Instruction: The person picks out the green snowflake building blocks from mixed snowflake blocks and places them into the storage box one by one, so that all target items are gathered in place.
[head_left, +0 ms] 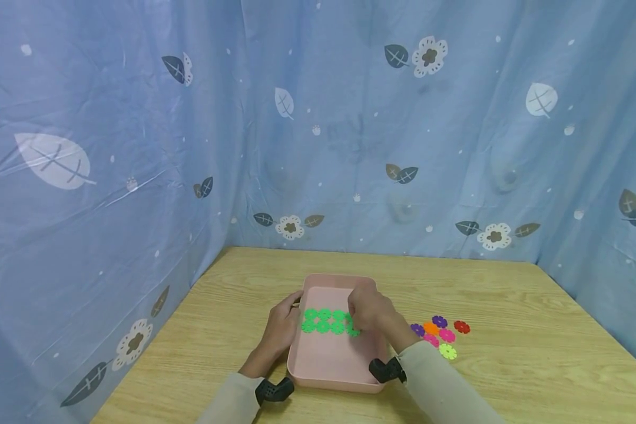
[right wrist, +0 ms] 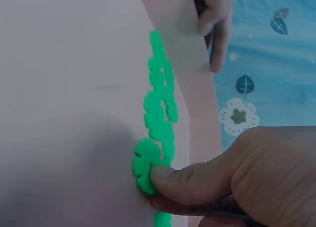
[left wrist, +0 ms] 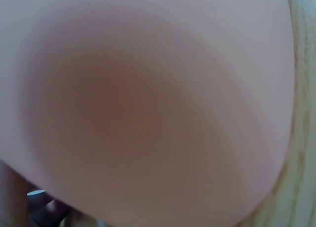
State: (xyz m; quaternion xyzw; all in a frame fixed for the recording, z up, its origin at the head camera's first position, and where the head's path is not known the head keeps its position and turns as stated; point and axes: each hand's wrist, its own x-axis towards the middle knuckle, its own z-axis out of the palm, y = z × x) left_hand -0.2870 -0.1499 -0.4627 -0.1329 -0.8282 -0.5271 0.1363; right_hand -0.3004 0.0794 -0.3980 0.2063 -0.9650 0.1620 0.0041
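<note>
A pink tray (head_left: pixel 328 365) stands on the table before me. Inside it, several green flower-shaped discs (head_left: pixel 323 326) lie in two rows across the middle. My right hand (head_left: pixel 370 307) is over the right end of these rows. Its thumb and finger pinch a green flower-shaped disc (right wrist: pixel 144 163), plain in the right wrist view. My left hand (head_left: pixel 282 325) holds the tray's left side, with the thumb at the rim and the other fingers partly hidden. The tray's blurred outer wall (left wrist: pixel 148 113) fills most of the left wrist view.
To the right of the tray, loose flower-shaped discs lie on the wooden table (head_left: pixel 524 330): purple (head_left: pixel 439 321), orange (head_left: pixel 431 328), pink (head_left: pixel 447 335), red (head_left: pixel 461 326) and yellow-green (head_left: pixel 447 351). A blue patterned curtain (head_left: pixel 350 147) hangs behind and at both sides.
</note>
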